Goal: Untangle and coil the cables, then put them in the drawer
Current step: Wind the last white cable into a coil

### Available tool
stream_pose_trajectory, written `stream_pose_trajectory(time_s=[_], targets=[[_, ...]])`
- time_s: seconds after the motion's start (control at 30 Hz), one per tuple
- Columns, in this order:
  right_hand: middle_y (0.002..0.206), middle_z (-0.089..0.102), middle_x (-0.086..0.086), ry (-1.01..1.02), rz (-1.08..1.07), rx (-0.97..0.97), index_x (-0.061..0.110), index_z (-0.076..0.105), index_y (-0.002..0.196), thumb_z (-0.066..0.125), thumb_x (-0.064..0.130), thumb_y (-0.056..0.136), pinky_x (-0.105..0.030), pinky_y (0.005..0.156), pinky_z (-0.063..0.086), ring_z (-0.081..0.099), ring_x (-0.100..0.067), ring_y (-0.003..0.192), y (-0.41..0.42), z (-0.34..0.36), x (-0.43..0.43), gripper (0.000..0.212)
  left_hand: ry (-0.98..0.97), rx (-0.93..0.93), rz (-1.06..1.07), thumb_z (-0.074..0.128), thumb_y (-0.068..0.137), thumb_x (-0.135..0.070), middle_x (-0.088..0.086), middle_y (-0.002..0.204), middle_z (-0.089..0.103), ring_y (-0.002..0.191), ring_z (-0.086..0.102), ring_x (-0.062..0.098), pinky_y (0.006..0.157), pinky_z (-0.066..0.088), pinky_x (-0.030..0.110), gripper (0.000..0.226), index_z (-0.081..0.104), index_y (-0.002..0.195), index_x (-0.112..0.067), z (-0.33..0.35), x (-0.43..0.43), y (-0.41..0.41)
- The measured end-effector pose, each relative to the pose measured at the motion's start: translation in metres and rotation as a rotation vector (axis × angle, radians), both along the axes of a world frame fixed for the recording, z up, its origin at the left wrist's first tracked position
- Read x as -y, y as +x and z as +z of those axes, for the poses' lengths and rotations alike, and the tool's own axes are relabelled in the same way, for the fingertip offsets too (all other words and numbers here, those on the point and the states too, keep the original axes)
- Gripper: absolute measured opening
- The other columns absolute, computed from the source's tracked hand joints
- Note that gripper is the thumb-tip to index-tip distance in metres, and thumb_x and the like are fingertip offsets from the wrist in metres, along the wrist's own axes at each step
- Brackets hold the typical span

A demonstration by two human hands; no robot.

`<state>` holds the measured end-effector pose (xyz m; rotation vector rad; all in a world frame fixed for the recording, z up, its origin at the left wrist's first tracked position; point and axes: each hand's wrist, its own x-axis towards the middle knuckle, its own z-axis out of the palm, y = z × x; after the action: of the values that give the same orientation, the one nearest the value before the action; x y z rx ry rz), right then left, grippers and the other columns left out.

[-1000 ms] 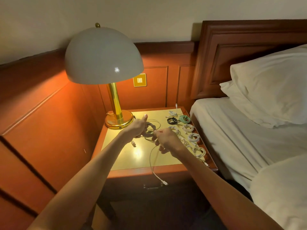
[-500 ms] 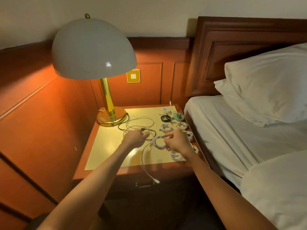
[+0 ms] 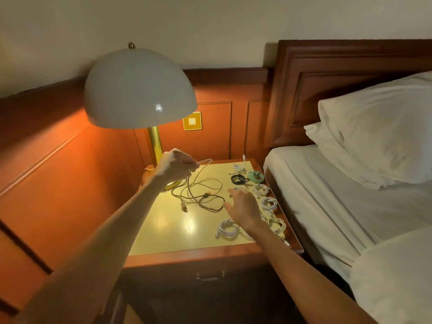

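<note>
Above the nightstand surface (image 3: 163, 232), the left hand (image 3: 174, 166) has lifted, pinching what seems a pale cable (image 3: 203, 181) from the tangle; the right hand (image 3: 243, 206), open, has released its white coil (image 3: 228, 229) nearby; drawer (image 3: 210, 274) stays closed.

The lamp (image 3: 145, 106) stands at the back left corner of the bench (image 3: 168, 232). To the right of the lamp's base, a loose tangle of cables (image 3: 201, 192) lies mid-bench, one strand lifted by the left hand (image 3: 174, 166) in front of the lamp. Right of the tangle, coiled cables (image 3: 268, 203) run in a row along the bench's right edge, with another coil (image 3: 228, 229) nearer the front. The right hand (image 3: 244, 208) hovers between the tangle and the row. The drawer (image 3: 210, 274) sits below the bench's front edge; the bed (image 3: 339, 199) lies to the right.
</note>
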<state>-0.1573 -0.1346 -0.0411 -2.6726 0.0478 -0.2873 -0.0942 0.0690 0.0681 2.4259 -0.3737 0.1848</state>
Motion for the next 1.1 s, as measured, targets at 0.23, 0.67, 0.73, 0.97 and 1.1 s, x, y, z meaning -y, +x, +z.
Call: stream_pose_trajectory(time_s=[0.23,0.67,0.73,0.97,1.1], targets=[[0.084,0.071,-0.013,0.643,0.205,0.111,0.034,0.006,0.157,0.075,0.021,0.088,-0.024,0.048,0.054,0.068,-0.022,0.059,0.059,0.103,-0.020,0.098,-0.152,0.277,-0.076,0.071,0.089,-0.026,-0.003,0.078,0.073,0.062,0.071,0.009,0.061,0.059,0.023,0.017,0.076,0.102,-0.017,0.091,-0.018,-0.006],[0.073,0.068,0.002,0.478,0.300,0.600,0.008,0.072,0.089,0.046,0.026,0.104,-0.026,0.059,0.045,0.064,-0.017,0.058,0.077,0.260,-0.065,0.034,-0.481,0.179,-0.064,0.062,0.094,-0.025,0.001,0.085,0.065,0.061,0.068,0.009,0.056,0.053,0.020,0.009,0.071,0.093,-0.021,0.128,-0.088,-0.035],[0.075,0.070,0.001,0.421,0.307,0.712,0.011,0.071,0.083,0.047,0.031,0.102,-0.029,0.066,0.043,0.065,-0.017,0.071,0.061,0.299,-0.075,0.036,-0.570,0.163,-0.054,0.057,0.097,-0.026,0.003,0.088,0.060,0.059,0.066,0.011,0.056,0.053,0.020,0.013,0.069,0.093,-0.022,0.137,-0.093,-0.042],[0.058,0.061,0.003,0.233,0.414,0.485,0.018,0.066,0.074,0.051,0.030,0.102,-0.009,0.044,0.037,0.051,0.001,0.038,-0.043,0.361,-0.070,0.035,-0.628,0.188,-0.078,0.049,0.100,-0.038,-0.002,0.077,0.041,0.050,0.037,0.012,0.050,0.034,0.024,0.032,0.074,0.087,-0.022,0.157,-0.108,-0.082],[0.088,0.074,0.004,0.088,0.413,0.230,0.018,0.063,0.110,0.063,0.035,0.096,-0.011,0.053,0.044,0.067,-0.003,0.066,-0.101,0.332,-0.044,0.022,-0.508,0.138,-0.197,0.049,0.096,-0.041,-0.002,0.068,0.030,0.049,0.028,0.009,0.049,0.032,0.022,0.033,0.068,0.080,-0.020,0.152,-0.113,-0.113]])
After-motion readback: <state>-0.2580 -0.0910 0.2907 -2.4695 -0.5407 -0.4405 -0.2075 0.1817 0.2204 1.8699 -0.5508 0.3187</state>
